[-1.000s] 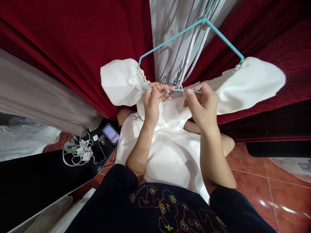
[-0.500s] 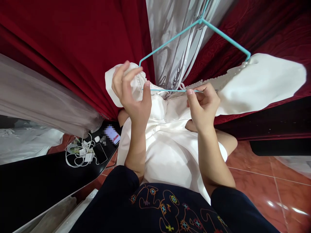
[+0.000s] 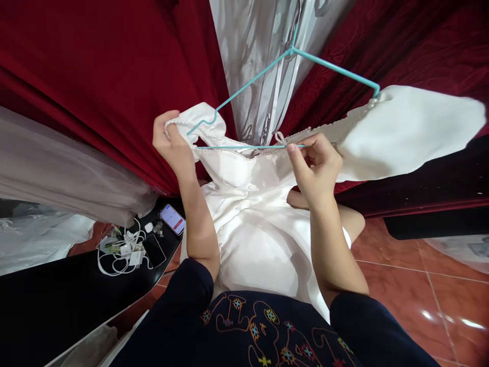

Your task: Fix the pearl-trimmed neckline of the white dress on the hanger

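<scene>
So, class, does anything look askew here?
Yes: the white cables lie tangled on the black table. The white dress also looks lopsided: its sleeve at the left hand is bunched, while the other spreads wide.

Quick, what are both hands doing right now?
Left hand: closed, holding the white dress at its beaded shoulder edge.
Right hand: closed, pinching the blue hanger by its lower bar.

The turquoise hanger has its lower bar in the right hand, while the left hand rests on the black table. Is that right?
No: the head view shows the left hand holding the pearl-edged shoulder of the white dress, not resting on the black table. The right hand does hold the hanger's lower bar.
</scene>
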Available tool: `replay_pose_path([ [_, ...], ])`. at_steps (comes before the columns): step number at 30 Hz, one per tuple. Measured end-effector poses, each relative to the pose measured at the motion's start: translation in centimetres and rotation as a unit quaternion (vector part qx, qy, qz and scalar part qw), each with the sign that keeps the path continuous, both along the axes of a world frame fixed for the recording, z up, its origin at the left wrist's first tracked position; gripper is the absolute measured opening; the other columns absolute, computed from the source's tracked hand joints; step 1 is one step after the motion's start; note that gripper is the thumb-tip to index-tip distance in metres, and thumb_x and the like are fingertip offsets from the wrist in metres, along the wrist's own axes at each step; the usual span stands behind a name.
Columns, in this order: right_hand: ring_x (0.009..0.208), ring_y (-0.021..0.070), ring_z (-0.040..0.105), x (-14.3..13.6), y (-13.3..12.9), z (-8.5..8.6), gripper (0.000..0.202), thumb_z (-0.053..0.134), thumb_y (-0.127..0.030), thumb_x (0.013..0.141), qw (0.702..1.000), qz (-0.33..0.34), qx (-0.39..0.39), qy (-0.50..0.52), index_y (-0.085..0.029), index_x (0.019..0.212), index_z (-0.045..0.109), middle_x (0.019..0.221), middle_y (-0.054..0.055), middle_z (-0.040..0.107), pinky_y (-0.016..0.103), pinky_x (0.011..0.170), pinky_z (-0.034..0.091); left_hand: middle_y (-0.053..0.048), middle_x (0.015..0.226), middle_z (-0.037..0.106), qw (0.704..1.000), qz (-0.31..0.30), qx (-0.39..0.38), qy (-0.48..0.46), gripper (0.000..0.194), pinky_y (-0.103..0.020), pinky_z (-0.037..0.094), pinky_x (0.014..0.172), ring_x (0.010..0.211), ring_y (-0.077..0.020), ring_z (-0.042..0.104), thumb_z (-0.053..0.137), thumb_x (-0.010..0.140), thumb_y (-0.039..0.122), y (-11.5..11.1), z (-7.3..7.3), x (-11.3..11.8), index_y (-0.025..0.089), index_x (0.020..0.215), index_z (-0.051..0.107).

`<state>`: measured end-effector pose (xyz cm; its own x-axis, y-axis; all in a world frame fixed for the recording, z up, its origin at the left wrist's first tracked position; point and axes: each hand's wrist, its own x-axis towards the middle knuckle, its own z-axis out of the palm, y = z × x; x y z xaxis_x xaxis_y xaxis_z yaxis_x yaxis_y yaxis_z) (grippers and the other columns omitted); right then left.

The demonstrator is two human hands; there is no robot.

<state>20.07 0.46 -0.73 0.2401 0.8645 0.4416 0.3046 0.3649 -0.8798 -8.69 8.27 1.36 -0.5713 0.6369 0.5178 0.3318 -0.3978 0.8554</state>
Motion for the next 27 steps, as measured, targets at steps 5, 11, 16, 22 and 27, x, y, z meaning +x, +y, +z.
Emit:
replay_pose_path([
  [5,0.052,0.0092,0.039,-1.0,0.0,0.2,0.047,0.072,-0.069,0.092,0.999,0.03,-0.02,0.019,-0.026,0.084,0.057,0.059,-0.006,0.047,0.029,0.053,0.03,-0.003,0.106,0.076,0.999,0.021,0.008,-0.032,0.012,-0.032,0.057,0.104,0.105,-0.0184,0.072,0.062,0.094,0.025,-1.0,-3.9,-2.3,0.022,0.103,0.069],
  [11,0.053,0.0089,0.037,-2.4,0.6,-0.1,0.053,0.071,-0.075,0.09,0.998,0.041,-0.031,0.046,-0.025,0.082,0.053,0.058,-0.006,0.042,0.028,0.054,0.029,-0.01,0.111,0.085,0.926,-0.345,-0.155,0.01,0.028,-0.036,0.059,0.099,0.105,-0.024,0.077,0.079,0.091,0.046,-4.7,-5.1,1.2,0.022,0.103,0.084],
  [16,0.056,0.0097,0.041,-2.4,0.5,-0.5,0.046,0.069,-0.07,0.094,0.997,0.051,-0.024,0.055,-0.026,0.089,0.055,0.065,-0.005,0.047,0.028,0.054,0.031,-0.013,0.112,0.084,0.898,-0.42,-0.08,-0.108,0.055,-0.04,0.06,0.103,0.117,-0.0293,0.079,0.079,0.086,0.07,-5.8,-2.7,6.1,0.022,0.113,0.079],
  [22,0.083,0.016,0.062,-1.4,-0.7,-0.4,0.033,0.067,-0.056,0.099,0.995,-0.076,0.056,0.019,-0.028,0.116,0.066,0.098,0.004,0.063,0.035,0.073,0.053,-0.008,0.101,0.079,0.93,-0.349,-0.022,-0.109,0.049,-0.039,0.06,0.104,0.117,-0.0284,0.077,0.07,0.093,0.072,-6.6,-1.8,8.5,0.023,0.091,0.075],
  [27,0.131,0.0312,0.059,1.5,0.2,0.0,0.052,0.078,-0.052,0.091,0.964,-0.212,0.139,-0.085,-0.029,0.135,0.063,0.136,0.014,0.06,0.056,0.114,0.05,-0.006,0.095,0.079,0.942,-0.323,-0.021,-0.092,0.047,-0.04,0.059,0.106,0.109,-0.0276,0.078,0.07,0.094,0.07,-7.2,-0.6,7.9,0.023,0.086,0.074],
])
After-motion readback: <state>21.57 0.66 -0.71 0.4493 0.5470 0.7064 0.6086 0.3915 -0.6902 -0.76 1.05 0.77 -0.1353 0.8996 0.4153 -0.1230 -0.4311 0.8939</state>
